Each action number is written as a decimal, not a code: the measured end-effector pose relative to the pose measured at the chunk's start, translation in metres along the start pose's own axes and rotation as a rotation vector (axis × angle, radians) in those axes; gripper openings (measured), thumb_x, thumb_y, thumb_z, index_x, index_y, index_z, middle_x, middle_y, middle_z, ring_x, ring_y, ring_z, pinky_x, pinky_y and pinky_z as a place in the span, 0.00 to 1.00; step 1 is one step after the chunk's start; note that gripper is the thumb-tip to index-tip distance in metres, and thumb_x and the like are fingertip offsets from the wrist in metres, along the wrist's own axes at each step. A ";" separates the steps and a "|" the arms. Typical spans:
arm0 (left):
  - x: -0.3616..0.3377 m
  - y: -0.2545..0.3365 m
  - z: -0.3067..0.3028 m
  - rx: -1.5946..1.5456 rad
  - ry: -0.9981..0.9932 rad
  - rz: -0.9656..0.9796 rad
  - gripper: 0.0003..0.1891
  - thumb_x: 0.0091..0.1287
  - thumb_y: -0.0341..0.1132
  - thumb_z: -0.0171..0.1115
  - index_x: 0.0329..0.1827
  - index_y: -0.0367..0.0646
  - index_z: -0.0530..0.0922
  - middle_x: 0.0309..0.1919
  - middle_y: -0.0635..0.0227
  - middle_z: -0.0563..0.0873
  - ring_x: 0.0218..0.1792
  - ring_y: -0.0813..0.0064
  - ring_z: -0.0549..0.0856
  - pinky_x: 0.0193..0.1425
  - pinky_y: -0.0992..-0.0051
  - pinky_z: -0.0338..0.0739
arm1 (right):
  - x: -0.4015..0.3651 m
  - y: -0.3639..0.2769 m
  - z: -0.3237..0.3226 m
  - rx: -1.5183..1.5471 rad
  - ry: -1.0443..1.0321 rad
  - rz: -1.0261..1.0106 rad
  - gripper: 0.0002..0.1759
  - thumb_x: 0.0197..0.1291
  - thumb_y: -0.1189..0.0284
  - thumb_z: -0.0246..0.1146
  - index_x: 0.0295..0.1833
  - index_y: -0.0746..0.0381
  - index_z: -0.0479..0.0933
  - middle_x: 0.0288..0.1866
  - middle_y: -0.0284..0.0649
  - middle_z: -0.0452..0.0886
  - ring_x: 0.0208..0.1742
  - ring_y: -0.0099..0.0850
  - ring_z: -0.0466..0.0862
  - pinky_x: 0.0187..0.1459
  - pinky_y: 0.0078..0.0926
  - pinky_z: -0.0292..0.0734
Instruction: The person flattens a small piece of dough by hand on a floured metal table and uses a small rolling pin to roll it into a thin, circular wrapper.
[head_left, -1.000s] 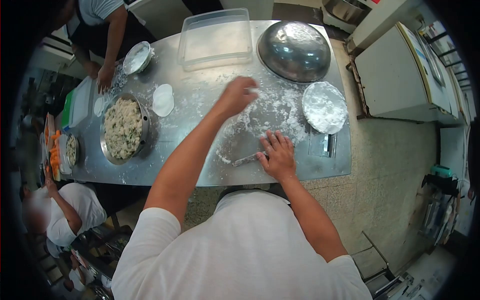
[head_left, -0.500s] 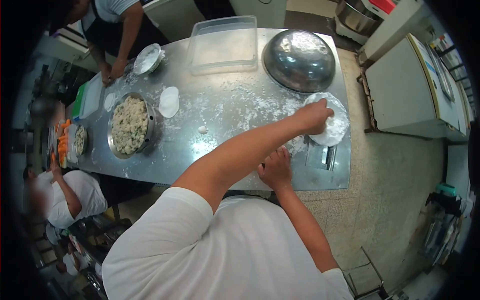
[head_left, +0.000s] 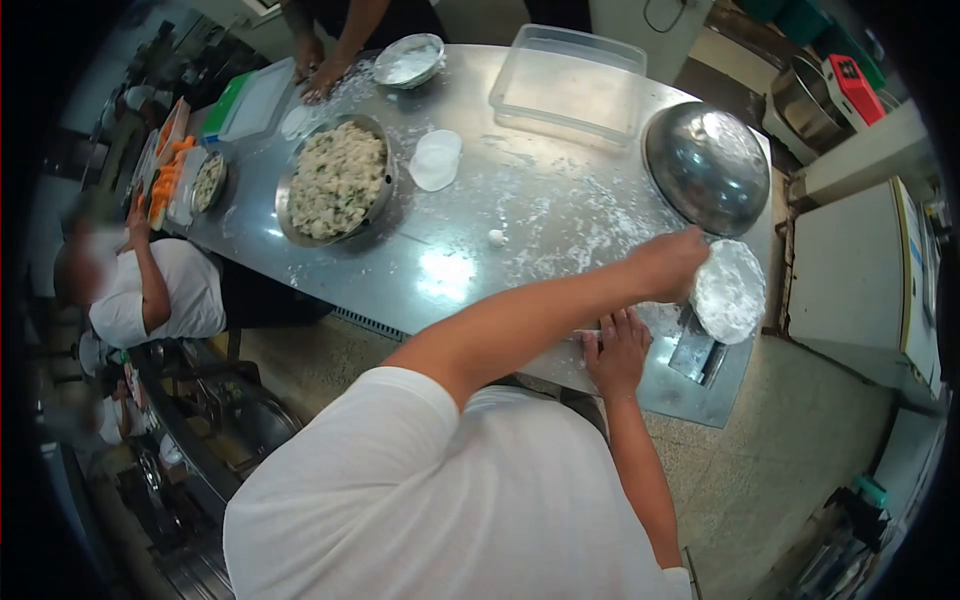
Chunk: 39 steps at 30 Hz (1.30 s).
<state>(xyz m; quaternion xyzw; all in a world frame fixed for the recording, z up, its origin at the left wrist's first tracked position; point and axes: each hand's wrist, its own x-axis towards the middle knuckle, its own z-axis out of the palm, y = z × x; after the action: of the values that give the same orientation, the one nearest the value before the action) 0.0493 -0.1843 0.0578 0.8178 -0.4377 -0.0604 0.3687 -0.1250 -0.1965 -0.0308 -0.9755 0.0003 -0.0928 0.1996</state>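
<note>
My left hand [head_left: 674,264], on the arm stretched across my body, is closed beside the left rim of a bowl of white flour [head_left: 730,292]. What its fingers hold, if anything, is hidden. My right hand [head_left: 620,352] lies palm down at the near table edge, fingers spread on the metal below my left forearm. A small white lump [head_left: 497,238] sits on the floured metal table [head_left: 560,215], left of my hands. Farther left are overlapping round white wrappers [head_left: 436,160], beside a large metal bowl of chopped filling [head_left: 338,182].
An upturned metal bowl [head_left: 708,165] stands behind the flour bowl. A clear plastic tub [head_left: 570,85] and a second flour bowl [head_left: 410,62] are at the far side. Another person's hands [head_left: 322,75] work at the far left corner; a person in white [head_left: 165,290] stands left.
My left hand has come out of the flour bowl to its left side, fingers closed. My right hand stays flat near the edge. The whole view has turned and shifted.
</note>
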 end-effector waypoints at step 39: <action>-0.160 -0.105 -0.074 0.252 -0.171 -0.019 0.16 0.67 0.34 0.70 0.57 0.41 0.84 0.58 0.55 0.84 0.59 0.55 0.83 0.65 0.62 0.77 | 0.006 -0.003 0.000 -0.004 0.063 0.043 0.24 0.67 0.56 0.65 0.64 0.55 0.82 0.73 0.40 0.77 0.77 0.43 0.71 0.77 0.50 0.58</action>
<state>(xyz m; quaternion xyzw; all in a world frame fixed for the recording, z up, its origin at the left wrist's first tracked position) 0.0540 0.0143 0.0064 0.8535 -0.4641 -0.0778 0.2239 -0.1194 -0.1943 -0.0289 -0.9722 0.0275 -0.1194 0.1995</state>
